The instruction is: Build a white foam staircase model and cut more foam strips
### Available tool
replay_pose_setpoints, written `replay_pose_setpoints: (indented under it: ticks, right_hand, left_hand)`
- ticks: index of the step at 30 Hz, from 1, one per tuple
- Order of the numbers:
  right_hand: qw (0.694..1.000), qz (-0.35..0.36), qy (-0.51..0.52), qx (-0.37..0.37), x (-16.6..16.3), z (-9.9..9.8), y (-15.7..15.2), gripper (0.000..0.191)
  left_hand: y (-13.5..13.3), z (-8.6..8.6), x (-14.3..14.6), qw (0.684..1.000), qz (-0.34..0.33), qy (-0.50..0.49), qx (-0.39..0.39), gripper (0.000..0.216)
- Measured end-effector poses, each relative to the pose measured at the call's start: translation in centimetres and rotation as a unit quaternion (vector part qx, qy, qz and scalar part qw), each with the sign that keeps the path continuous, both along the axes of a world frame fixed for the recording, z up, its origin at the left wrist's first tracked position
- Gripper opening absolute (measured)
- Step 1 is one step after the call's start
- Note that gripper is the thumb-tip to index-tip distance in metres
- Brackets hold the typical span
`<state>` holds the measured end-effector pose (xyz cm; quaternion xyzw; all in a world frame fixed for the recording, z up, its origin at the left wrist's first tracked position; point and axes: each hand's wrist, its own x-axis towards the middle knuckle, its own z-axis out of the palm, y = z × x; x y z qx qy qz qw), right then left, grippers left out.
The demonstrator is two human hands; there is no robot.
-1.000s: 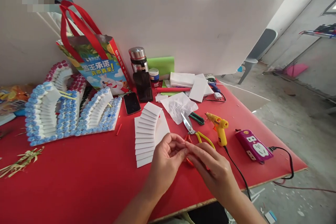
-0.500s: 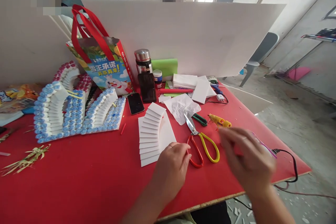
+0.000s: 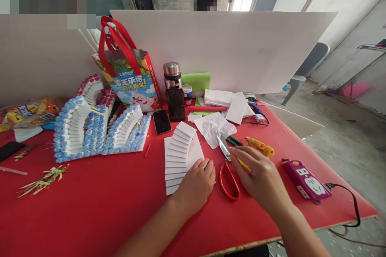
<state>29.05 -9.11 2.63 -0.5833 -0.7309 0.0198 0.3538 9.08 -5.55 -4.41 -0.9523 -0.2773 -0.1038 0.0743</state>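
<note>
Person at a red-topped table (image 3: 105, 209), working bare-handed. The left hand (image 3: 197, 178), its fingers curled, lies over the lower right edge of the stepped white card piece (image 3: 177, 152); whether it holds anything cannot be told. The right hand (image 3: 256, 168), fingers bent, covers part of the yellow handle of the scissors (image 3: 223, 149), grip uncertain. Beyond it lies a yellow glue gun (image 3: 261, 147); to its right, a purple power strip (image 3: 307, 180).

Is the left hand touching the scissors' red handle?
Apart. The head view shows it: a narrow strip of red tabletop lies between the left hand and the red handle.
</note>
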Motion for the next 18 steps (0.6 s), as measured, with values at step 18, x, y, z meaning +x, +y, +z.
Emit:
replay_pose_setpoints:
  ticks: [18]
  right_hand:
    - [0.947, 0.136, -0.172, -0.236, -8.6, -3.1, 6.8, 0.015]
  left_hand:
    - [-2.5, -0.8, -3.5, 0.996, -0.008, -0.085, -0.005, 0.027]
